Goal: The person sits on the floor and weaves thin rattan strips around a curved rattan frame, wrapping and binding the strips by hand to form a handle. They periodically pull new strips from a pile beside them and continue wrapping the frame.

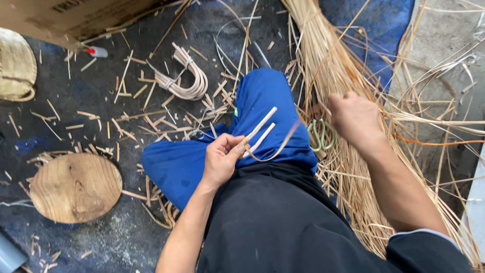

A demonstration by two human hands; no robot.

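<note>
The left hand (221,157) is pinching cane strips (260,132) over the blue knee (262,101) (fingers closed), while the right hand (355,119) is curling into the cane bundle (328,65), its grasp hidden.

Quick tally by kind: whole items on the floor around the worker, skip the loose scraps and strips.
Round wooden disc: 1
Bent cane bundle: 1
Woven basket: 1
Cardboard box: 1
Green-handled scissors: 1
Red-capped marker: 1
Total: 6

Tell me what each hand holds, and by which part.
Left hand pinches short cane strips at their lower ends. Right hand reaches into the straw pile; its grip is hidden.
</note>
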